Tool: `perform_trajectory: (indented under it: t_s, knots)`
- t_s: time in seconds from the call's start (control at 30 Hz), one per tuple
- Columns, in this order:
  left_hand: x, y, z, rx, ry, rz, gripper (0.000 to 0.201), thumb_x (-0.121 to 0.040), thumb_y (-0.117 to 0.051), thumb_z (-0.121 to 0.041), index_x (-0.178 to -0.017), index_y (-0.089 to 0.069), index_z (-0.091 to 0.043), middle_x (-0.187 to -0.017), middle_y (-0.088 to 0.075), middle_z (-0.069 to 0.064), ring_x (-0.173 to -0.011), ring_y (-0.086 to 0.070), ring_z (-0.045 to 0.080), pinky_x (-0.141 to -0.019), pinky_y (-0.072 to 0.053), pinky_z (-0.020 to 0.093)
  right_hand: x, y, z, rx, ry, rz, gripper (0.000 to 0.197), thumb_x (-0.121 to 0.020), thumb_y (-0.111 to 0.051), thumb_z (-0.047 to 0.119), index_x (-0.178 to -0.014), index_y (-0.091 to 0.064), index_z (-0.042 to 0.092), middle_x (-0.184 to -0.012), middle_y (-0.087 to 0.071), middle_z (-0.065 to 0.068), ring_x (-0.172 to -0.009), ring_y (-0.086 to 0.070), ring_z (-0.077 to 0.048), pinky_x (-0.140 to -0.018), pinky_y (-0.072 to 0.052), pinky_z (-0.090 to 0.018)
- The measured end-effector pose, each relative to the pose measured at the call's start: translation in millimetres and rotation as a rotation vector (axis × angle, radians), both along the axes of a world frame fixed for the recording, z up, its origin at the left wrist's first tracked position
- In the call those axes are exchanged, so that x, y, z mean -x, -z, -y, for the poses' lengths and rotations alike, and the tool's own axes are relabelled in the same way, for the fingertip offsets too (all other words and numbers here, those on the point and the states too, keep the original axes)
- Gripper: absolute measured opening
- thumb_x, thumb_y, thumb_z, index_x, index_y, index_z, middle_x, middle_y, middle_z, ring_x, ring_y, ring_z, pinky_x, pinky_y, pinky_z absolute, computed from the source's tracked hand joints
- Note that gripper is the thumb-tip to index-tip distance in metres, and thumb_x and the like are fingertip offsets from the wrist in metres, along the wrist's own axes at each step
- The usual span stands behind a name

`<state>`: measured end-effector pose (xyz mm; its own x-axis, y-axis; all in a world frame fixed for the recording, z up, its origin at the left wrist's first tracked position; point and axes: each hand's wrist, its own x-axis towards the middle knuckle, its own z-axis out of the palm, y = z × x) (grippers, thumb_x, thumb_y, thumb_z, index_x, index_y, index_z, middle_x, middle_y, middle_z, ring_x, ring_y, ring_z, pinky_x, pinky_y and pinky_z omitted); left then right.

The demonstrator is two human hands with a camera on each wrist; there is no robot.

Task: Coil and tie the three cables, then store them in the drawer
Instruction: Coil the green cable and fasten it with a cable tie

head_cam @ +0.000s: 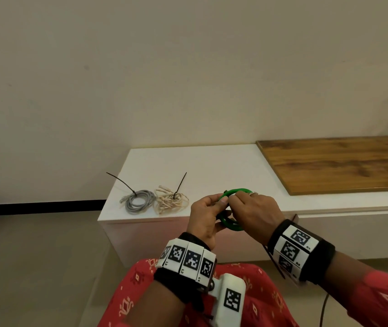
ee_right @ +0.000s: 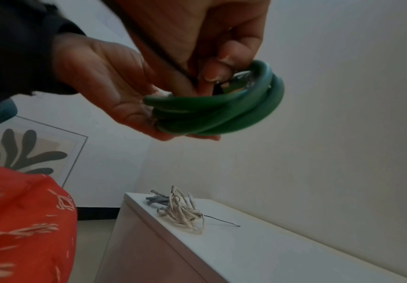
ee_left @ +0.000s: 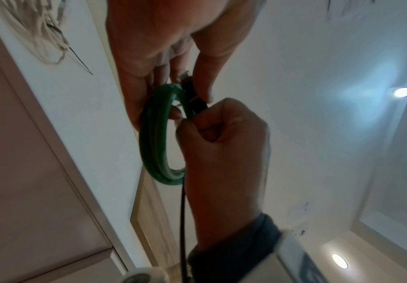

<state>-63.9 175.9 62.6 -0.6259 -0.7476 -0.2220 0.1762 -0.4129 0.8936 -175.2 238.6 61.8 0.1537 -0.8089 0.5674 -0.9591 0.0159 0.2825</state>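
Note:
A green cable (head_cam: 237, 191) coiled into a small ring is held in the air in front of the white cabinet (head_cam: 211, 166). My left hand (head_cam: 220, 205) grips one side of the green coil (ee_left: 154, 137), fingers curled round the strands (ee_right: 209, 114). My right hand (head_cam: 237, 199) pinches a black zip tie (ee_left: 182, 220) at the coil's top; its tail hangs down past the wrist. On the cabinet's left end lie a grey coil (head_cam: 138, 200) and a beige coil (head_cam: 170, 200), each with a black zip tie sticking up.
A wooden board (head_cam: 341, 164) covers the cabinet top to the right. The cabinet's front panel (head_cam: 155, 237) faces my red-clothed knees (head_cam: 155, 300). Bare floor (head_cam: 34, 256) lies left of the cabinet, and a wall stands behind it.

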Motion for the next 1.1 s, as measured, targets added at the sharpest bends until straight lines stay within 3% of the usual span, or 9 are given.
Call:
perform_trajectory:
  t_s: [0.2,0.4,0.53,0.63,0.7,0.77,0.9,1.0,1.1]
  knots:
    - [0,-1,-2,0.018,0.029,-0.011,0.012,-0.089,-0.052,-0.009,-0.087,-0.064,-0.012,-0.079,-0.060,0.007,-0.076,-0.055,0.019,-0.066,-0.052,0.033,-2,1,-1,0.029,0.003,0.034,0.038,-0.049,-0.084,0.013,-0.071,-0.052,0.013,-0.052,-0.057,-0.001,-0.034,-0.049,-0.018,-0.031,-0.035,-0.020]
    - [-3,-1,0,0.044,0.017,0.003,0.013,-0.089,-0.053,-0.010,-0.087,-0.065,-0.014,-0.075,-0.060,0.005,-0.072,-0.053,0.018,-0.063,-0.052,0.033,-7,-2,-4,-0.023,0.018,0.118,0.052,-0.050,-0.083,0.015,-0.081,-0.041,0.015,-0.053,-0.058,0.000,-0.033,-0.048,-0.019,-0.035,-0.023,-0.019]
    - [-8,2,9,0.060,-0.025,0.044,0.013,-0.090,-0.052,-0.008,-0.095,-0.063,-0.012,-0.074,-0.062,0.000,-0.063,-0.050,0.014,-0.061,-0.051,0.030,-4,-5,-5,-0.154,-0.066,0.396,0.009,-0.070,-0.062,0.013,-0.078,-0.061,0.014,-0.065,-0.066,-0.003,-0.046,-0.059,-0.022,-0.042,-0.035,-0.021]
    - [-13,3,17,0.056,-0.054,0.061,0.013,-0.090,-0.052,-0.008,-0.098,-0.061,-0.013,-0.079,-0.063,0.001,-0.061,-0.050,0.014,-0.061,-0.051,0.031,3,-4,-6,-0.300,-0.167,0.606,0.033,-0.074,-0.046,0.003,-0.094,-0.071,0.007,-0.084,-0.070,-0.010,-0.070,-0.066,-0.023,-0.060,-0.049,-0.027]
    - [-14,3,19,0.054,-0.056,0.066,0.012,-0.090,-0.053,-0.008,-0.095,-0.061,-0.016,-0.081,-0.064,0.001,-0.061,-0.051,0.014,-0.060,-0.051,0.031,5,-3,-7,-0.310,-0.203,0.646,0.032,-0.077,-0.048,0.004,-0.099,-0.070,0.006,-0.087,-0.069,-0.012,-0.075,-0.065,-0.022,-0.065,-0.046,-0.020]
    - [-15,3,19,0.055,-0.049,0.069,0.012,-0.090,-0.053,-0.008,-0.094,-0.060,-0.017,-0.081,-0.063,0.001,-0.059,-0.051,0.013,-0.061,-0.051,0.031,5,-2,-7,-0.260,-0.225,0.701,0.026,-0.077,-0.054,0.011,-0.094,-0.072,0.007,-0.083,-0.069,-0.011,-0.073,-0.059,-0.006,-0.065,-0.039,-0.004]
    - [-17,3,18,0.054,-0.033,0.078,0.012,-0.089,-0.054,-0.009,-0.097,-0.057,-0.018,-0.079,-0.062,0.003,-0.055,-0.051,0.012,-0.061,-0.051,0.032,4,-2,-8,-0.161,-0.284,0.918,0.025,-0.076,-0.059,0.023,-0.089,-0.075,0.009,-0.080,-0.061,0.011,-0.080,-0.052,0.015,-0.071,-0.039,0.000]
    - [-19,2,19,0.063,-0.039,0.085,0.014,-0.089,-0.054,-0.009,-0.101,-0.056,-0.017,-0.077,-0.062,0.002,-0.055,-0.050,0.012,-0.060,-0.050,0.031,2,-5,-11,-0.127,-0.348,1.078,0.029,-0.074,-0.058,0.036,-0.085,-0.075,0.016,-0.084,-0.056,0.012,-0.083,-0.055,0.007,-0.072,-0.044,-0.007]
    - [-21,2,18,0.075,-0.046,0.091,0.015,-0.089,-0.054,-0.008,-0.101,-0.054,-0.017,-0.077,-0.061,0.002,-0.057,-0.048,0.013,-0.062,-0.048,0.031,-5,-11,-14,-0.165,-0.389,1.309,0.011,-0.076,-0.065,0.024,-0.074,-0.071,0.015,-0.079,-0.063,0.002,-0.069,-0.059,0.000,-0.063,-0.048,-0.013]
